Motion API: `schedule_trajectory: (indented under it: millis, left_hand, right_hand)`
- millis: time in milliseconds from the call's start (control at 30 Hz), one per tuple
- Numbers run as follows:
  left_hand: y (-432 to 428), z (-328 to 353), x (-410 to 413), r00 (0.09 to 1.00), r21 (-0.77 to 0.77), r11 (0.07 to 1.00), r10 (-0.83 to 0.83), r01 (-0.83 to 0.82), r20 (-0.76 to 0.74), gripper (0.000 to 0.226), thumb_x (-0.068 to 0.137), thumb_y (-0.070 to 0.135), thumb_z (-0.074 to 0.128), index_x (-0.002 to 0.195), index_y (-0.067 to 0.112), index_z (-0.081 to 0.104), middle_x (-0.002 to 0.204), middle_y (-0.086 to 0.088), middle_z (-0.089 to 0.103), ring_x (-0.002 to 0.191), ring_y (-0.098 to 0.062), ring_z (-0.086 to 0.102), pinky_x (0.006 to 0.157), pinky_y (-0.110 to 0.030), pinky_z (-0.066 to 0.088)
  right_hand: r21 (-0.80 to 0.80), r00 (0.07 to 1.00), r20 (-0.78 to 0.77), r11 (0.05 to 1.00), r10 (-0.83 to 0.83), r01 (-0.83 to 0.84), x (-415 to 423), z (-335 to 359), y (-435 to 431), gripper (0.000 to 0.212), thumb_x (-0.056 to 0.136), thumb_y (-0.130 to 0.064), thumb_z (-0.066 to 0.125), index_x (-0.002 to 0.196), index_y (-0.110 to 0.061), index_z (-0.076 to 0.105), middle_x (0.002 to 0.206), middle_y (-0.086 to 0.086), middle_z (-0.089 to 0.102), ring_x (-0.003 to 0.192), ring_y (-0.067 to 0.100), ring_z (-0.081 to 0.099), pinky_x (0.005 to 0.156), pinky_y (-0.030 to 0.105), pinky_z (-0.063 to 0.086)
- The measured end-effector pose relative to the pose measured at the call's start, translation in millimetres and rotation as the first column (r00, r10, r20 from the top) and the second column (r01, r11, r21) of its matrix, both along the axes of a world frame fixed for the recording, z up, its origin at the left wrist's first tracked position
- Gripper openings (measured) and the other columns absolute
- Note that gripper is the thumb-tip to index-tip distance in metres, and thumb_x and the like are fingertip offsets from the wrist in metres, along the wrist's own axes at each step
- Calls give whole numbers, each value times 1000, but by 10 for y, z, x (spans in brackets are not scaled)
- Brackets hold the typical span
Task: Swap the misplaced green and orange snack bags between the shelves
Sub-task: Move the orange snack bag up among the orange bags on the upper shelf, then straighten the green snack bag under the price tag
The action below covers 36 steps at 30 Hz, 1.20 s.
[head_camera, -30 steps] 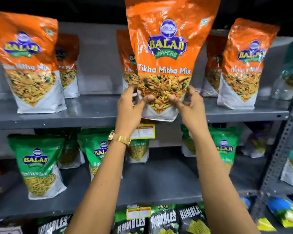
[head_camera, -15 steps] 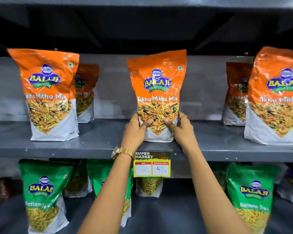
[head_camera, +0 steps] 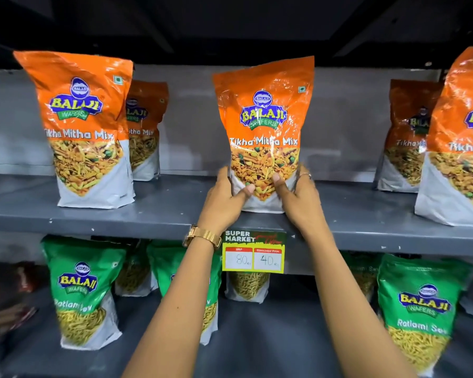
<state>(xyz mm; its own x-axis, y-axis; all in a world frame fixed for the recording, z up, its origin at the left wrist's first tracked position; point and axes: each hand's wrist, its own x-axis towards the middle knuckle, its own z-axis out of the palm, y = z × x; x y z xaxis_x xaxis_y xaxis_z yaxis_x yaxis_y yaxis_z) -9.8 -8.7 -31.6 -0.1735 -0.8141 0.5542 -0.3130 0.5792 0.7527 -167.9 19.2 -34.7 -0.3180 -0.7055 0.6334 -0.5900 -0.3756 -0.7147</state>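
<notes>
1. I see both hands clamped on one orange snack bag (head_camera: 264, 132) at the middle of the upper shelf (head_camera: 159, 208); the left hand (head_camera: 224, 199) grips its lower left edge and the right hand (head_camera: 301, 196) its lower right edge, thumbs pressed onto the front of the pack.
2. The bag stands upright with its white base on the shelf surface, near the front edge; its label reads "Tikha Mitha Mix".
3. A gold watch (head_camera: 202, 237) sits on the left wrist; a ring (head_camera: 306, 175) shows on a right finger.
4. To the left on the same shelf stands another orange bag (head_camera: 85, 129), upright, with a second one (head_camera: 145, 129) just behind it and partly hidden; they are well apart from the held bag.
5. At the right edge a large orange bag (head_camera: 459, 148) is cut off by the frame; a further one (head_camera: 407, 137) stands behind it, closer to the back wall.
6. A price tag (head_camera: 254, 252) hangs from the front lip of the upper shelf, directly below the held bag; it reads "SUPER MARKET" with 80 and 40 written on it.
7. On the lower shelf (head_camera: 271, 336) I see only green bags; one (head_camera: 82, 293) at the left, one (head_camera: 421, 315) at the right, and one (head_camera: 186, 285) partly hidden behind the left forearm; more stand further back, too dim to read.
</notes>
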Motion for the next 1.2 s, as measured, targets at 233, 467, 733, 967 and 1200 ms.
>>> schedule_trajectory:
  millis: [233, 467, 733, 967, 1200]
  left_hand:
    - [483, -248, 87, 860, -195, 978, -33, -77, -509, 57, 90, 24, 63, 141, 18, 36, 142, -8, 51, 130, -14, 50, 109, -36, 44]
    - [663, -1118, 408, 782, -311, 899, 53, -308, -621, 42, 90, 7, 58, 125, 26, 47, 116, -11, 61, 107, -22, 60, 92, -36, 48]
    - [215, -2573, 916, 840, 232, 904, 421, -358, -341, 67, 86, 57, 51, 139, 20, 36, 141, -8, 43, 132, -26, 43, 111, -50, 36]
    - [-105, -3074, 1196, 932, 541, 835, 269, -99, -245, 77, 93, 19, 58, 152, 14, 8, 142, -10, 43, 131, -18, 44, 94, -15, 44]
    - [-245, -3207, 1084, 968, 507, 856, 200, -98, -150, 55, 69, 50, 72, 109, 14, 64, 107, -4, 72, 101, -18, 69, 80, -25, 58]
  right_hand:
    - [-479, 981, 182, 866, -63, 144, 483, -339, 571, 39, 98, -27, 54, 133, -10, 53, 139, 11, 55, 139, 23, 44, 112, 32, 38]
    - [-533, 995, 103, 844, -5, 60, 752, -1202, 713, 30, 99, -33, 49, 92, -10, 68, 81, -1, 63, 74, 11, 58, 72, 13, 44]
    - [170, 937, 327, 968, 123, -187, 1055, -2581, 175, 21, 91, -30, 63, 112, -32, 63, 103, -14, 67, 94, 7, 62, 79, 25, 47]
    - [518, 866, 490, 767, 97, -378, 1248, -3062, -237, 88, 83, -25, 75, 152, -14, 22, 157, 11, 34, 144, 24, 36, 117, 47, 35]
    - [449, 884, 462, 844, 62, -294, 1018, -3155, -163, 31, 87, -17, 71, 111, -25, 54, 102, -12, 64, 91, -12, 63, 90, 23, 54]
